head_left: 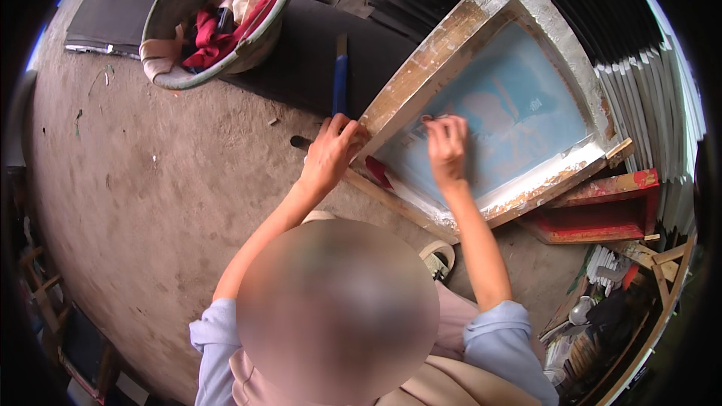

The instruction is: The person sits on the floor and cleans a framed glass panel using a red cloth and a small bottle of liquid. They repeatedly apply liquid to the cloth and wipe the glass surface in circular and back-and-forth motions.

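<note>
So the left hand (331, 152) sits at the left corner of the wooden frame (421, 64), fingers curled, probably to keep it from sliding. Can't tell if it's actually gripping the wood or just pressing. The right hand (448, 149) is inside the frame, over the blue mesh (526, 90) toward the left corner, fingertips bunched together. There's some small dark bit at the tips, but it's too blurry to say if it's pinched or just lying there. The frame's lower right edge overlaps a red frame (602, 190), maybe as a prop, though the contact is hidden. The blue-handled tool (341, 79) on the black sheet (304, 68) seems parked within easy reach. A dark handle end (300, 141) pokes out beside the left hand; no clue what it belongs to. A big blurred oval (338, 312) hides the person's upper body.
</note>
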Demonstrator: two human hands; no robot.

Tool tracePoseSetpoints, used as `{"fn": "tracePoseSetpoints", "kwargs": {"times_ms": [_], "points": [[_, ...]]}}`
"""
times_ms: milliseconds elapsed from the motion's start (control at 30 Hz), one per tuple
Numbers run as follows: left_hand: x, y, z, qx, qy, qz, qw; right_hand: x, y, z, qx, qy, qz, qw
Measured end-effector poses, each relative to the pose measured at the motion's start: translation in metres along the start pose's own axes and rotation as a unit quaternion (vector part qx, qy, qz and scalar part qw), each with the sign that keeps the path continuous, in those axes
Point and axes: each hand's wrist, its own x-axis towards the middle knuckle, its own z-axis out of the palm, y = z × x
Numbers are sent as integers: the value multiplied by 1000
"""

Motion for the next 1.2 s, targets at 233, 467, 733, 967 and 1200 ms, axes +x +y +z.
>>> {"fn": "tracePoseSetpoints", "kwargs": {"times_ms": [233,467,733,967,1200], "points": [[-4,-5,-2,-1,-4,-16,1000,0,-10,0,-2,42,89,995],[-1,0,-2,-20,-7,-24,999,7,8,-12,-101,1,14,995],[-7,-3,-7,22,-16,-27,999,16,6,-8,-60,24,72,995],[-1,0,1,3,-13,-31,999,-25,-7,23,-34,-28,-42,998],[2,6,1,15,-23,-47,999,-48,-25,19,-74,-75,-87,991]]}}
